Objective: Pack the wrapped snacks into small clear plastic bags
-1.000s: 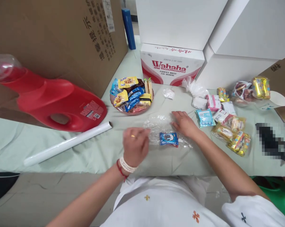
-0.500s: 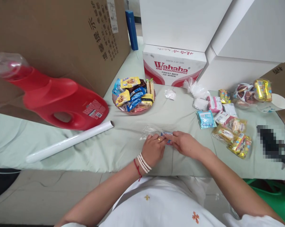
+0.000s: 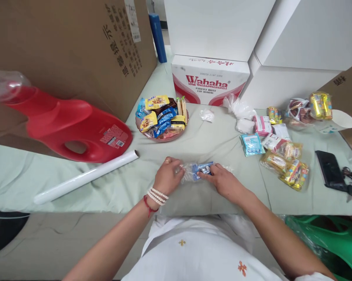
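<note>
A small blue cookie packet [image 3: 201,168] lies wrapped in clear plastic film [image 3: 188,172] on the pale green cloth [image 3: 111,183] right in front of me. My left hand [image 3: 167,178] pinches the left end of the film, its fingers closed. My right hand [image 3: 222,182] presses on the right side of the wrapped packet, fingers curled on it. Both hands touch the bundle, which rests on the cloth.
A white film roll [image 3: 85,177] and a red detergent jug [image 3: 67,128] lie to the left. A dish of snacks [image 3: 162,117] sits behind. Loose snack packets [image 3: 281,152], a paper cup [image 3: 341,121], a black phone [image 3: 330,170] and keys are at right. Cartons [image 3: 211,80] stand behind.
The film lay spread flat around the blue packet a second ago. Both hands have folded it over the packet, and my left hand now holds the film's left end.
</note>
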`<state>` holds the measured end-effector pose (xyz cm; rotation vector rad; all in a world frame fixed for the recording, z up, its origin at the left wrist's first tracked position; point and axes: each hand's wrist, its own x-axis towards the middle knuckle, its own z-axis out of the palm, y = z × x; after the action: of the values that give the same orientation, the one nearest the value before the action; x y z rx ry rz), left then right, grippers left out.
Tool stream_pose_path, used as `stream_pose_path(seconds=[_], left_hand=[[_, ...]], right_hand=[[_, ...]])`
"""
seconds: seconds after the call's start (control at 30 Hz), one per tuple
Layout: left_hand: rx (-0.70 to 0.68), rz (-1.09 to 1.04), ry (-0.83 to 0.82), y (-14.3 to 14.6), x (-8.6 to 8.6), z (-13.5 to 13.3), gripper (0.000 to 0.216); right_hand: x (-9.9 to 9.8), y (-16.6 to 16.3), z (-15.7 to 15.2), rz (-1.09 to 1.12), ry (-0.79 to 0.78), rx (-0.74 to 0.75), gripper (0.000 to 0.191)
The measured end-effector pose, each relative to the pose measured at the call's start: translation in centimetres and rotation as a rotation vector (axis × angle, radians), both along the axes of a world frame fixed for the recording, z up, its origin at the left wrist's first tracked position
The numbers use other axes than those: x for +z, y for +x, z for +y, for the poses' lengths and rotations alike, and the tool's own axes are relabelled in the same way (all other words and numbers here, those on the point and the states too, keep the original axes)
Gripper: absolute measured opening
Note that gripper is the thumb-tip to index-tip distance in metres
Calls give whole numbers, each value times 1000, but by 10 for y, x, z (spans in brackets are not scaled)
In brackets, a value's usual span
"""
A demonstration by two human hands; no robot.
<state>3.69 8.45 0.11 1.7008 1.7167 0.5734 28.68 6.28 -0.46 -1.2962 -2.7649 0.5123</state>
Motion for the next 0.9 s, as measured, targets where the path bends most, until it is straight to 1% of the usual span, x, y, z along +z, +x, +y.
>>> stream_pose_path(seconds=[0.1, 0.17, 0.2, 0.23, 0.27, 0.3, 0.37, 0.4, 0.43, 0.5, 0.53, 0.57, 0.6, 0.63, 0.67, 0.7, 0.73, 0.77, 0.83, 0.9], left_hand=[[5, -397, -247, 14, 15, -4, 26], [27, -625, -381, 31, 19, -3, 28], [27, -673, -412, 41, 19, -2, 27], [11, -662, -401, 51, 18, -1, 26], [-27, -593, -348, 60, 16, -1, 26], [-81, -475, -265, 67, 13, -1, 26], [-194, -166, -67, 77, 7, -4, 26], [-239, -21, 11, 80, 5, -6, 27], [-265, 97, 67, 82, 3, -9, 28], [-262, 233, 145, 83, 0, -13, 28], [-234, 266, 188, 82, -2, -13, 28], [-187, 288, 232, 81, -3, -13, 32], [-131, 304, 268, 79, -5, -11, 43], [-84, 316, 287, 77, -6, -9, 52], [-56, 323, 281, 75, -8, -7, 57], [-49, 324, 254, 74, -9, -5, 56], [-62, 318, 218, 73, -9, -4, 51], [-83, 309, 185, 73, -9, -3, 44], [-103, 298, 148, 76, -8, -5, 35], [-86, 304, 167, 81, -7, -10, 27]], right_hand=[[-2, -3, 0, 44, -20, 1, 59], [-3, -3, -3, 103, -28, 3, 58], [-2, -2, -4, 143, -32, 6, 58], [-2, 0, -7, 189, -41, 7, 56], [-1, 4, -9, 242, -56, 8, 54], [0, 8, -12, 299, -82, 14, 50], [-1, 18, -17, 422, -150, 15, 41], [-2, 23, -19, 481, -169, -30, 37], [-5, 26, -20, 522, -159, -123, 34], [-13, 30, -20, 517, -38, -426, 32], [-18, 31, -19, 472, 53, -584, 35], [-23, 30, -18, 414, 141, -698, 39], [-27, 29, -17, 361, 209, -754, 42], [-29, 28, -16, 325, 247, -762, 42], [-30, 25, -15, 310, 256, -746, 36], [-28, 22, -15, 310, 241, -729, 28], [-25, 18, -16, 321, 205, -718, 21], [-21, 14, -17, 344, 152, -710, 17], [-10, 3, -19, 427, 40, -689, 20], [-1, -8, -22, 564, -43, -655, 24]])
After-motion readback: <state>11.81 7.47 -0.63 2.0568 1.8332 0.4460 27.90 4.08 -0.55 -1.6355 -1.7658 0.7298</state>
